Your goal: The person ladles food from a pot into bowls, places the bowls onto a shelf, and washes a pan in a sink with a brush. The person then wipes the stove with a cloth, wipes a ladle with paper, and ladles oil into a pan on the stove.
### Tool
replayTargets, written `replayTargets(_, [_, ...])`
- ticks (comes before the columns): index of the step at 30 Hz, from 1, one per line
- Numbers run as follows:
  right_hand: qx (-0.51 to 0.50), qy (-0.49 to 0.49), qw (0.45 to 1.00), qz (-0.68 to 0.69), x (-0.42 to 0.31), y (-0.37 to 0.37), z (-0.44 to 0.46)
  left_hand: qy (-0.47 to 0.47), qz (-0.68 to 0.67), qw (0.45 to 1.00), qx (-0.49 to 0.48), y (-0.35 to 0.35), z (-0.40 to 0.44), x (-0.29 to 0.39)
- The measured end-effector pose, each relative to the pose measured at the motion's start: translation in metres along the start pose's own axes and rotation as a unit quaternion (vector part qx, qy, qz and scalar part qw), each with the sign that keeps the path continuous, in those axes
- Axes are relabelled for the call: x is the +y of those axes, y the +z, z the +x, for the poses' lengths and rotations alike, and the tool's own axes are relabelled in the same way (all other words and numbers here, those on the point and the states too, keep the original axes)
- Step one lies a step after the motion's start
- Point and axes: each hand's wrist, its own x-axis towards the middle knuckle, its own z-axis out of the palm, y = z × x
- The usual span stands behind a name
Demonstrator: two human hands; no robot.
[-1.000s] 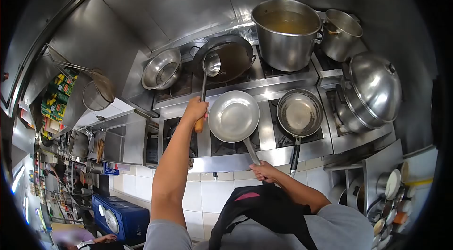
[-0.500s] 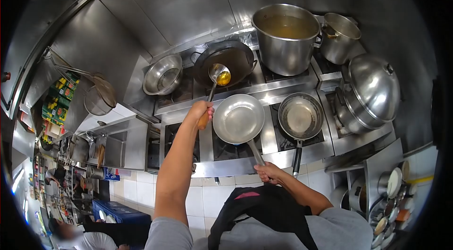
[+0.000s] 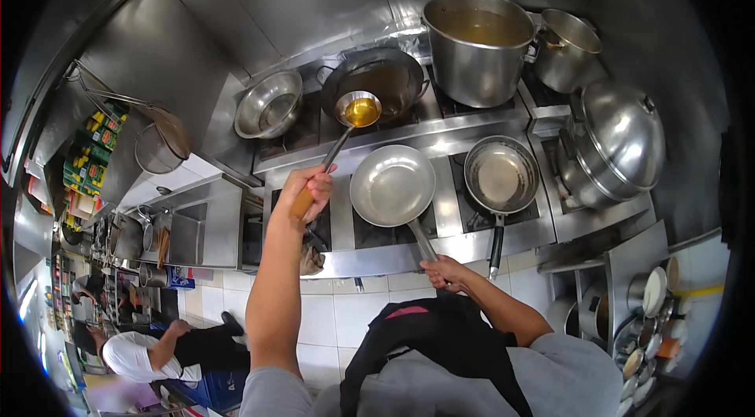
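Observation:
My left hand (image 3: 311, 190) is closed round the wooden handle of a metal ladle (image 3: 359, 109). Yellow liquid lies in the ladle's bowl, which is raised at the near edge of a dark wok (image 3: 382, 77). My right hand (image 3: 446, 272) grips the handle of a silver frying pan (image 3: 392, 186). This pan is level over a front burner, and no food shows in it. Beside it on the right sits a second pan with a black handle (image 3: 502, 175), its inside stained.
A tall stockpot (image 3: 478, 63) and a smaller pot (image 3: 564, 55) stand at the back right. A domed steamer (image 3: 621, 142) is at the right, a metal bowl (image 3: 269, 106) at the back left. Another person (image 3: 149, 352) stands at the lower left, near a blue cooler (image 3: 224, 389).
The ladle has come up out of the wok with yellow liquid in it and moved towards me. The person in white has moved further into view at the lower left.

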Motion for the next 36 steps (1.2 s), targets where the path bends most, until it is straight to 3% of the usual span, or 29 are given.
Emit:
replayTargets(4, [-0.012, 0.016, 1.0, 0.001, 0.011, 0.005, 0.005, -0.001, -0.002, 1.0, 0.011, -0.005, -0.058, -0.034])
replayTargets(10, [-0.006, 0.038, 0.999, 0.03, 0.039, 0.007, 0.021, -0.047, -0.003, 0.998, 0.028, -0.073, -0.092, -0.104])
replayTargets(13, [0.013, 0.043, 0.999, 0.03, 0.049, 0.006, 0.028, -0.032, 0.1, 0.988, 0.114, -0.095, -0.091, -0.143])
replayTargets(17, [-0.002, 0.073, 0.995, 0.072, 0.057, 0.0, 0.04, -0.005, 0.239, 0.958, 0.158, -0.114, -0.089, -0.181])
replayTargets(19, [0.022, 0.074, 0.996, 0.037, 0.058, 0.0, 0.045, 0.015, 0.385, 0.903, 0.19, -0.121, -0.091, -0.194])
replayTargets(24, [0.077, 0.034, 0.995, -0.057, 0.065, -0.001, 0.05, 0.076, 0.468, 0.856, 0.205, -0.137, -0.107, -0.214])
replayTargets(26, [0.118, 0.017, 0.992, -0.032, 0.065, 0.003, 0.044, 0.126, 0.559, 0.782, 0.244, -0.138, -0.117, -0.216])
replayTargets(27, [0.119, 0.016, 0.992, -0.032, 0.064, 0.005, 0.04, 0.127, 0.558, 0.783, 0.244, -0.144, -0.121, -0.217])
replayTargets(30, [0.108, 0.001, 0.994, -0.02, 0.07, -0.013, 0.031, 0.256, 0.67, 0.656, 0.234, -0.148, -0.134, -0.214])
replayTargets(32, [0.176, -0.023, 0.984, 0.004, 0.08, -0.03, 0.025, 0.258, 0.676, 0.649, 0.235, -0.14, -0.146, -0.207])
replayTargets(36, [0.188, -0.001, 0.982, -0.017, 0.083, -0.04, 0.004, 0.263, 0.698, 0.618, 0.248, -0.126, -0.164, -0.195])
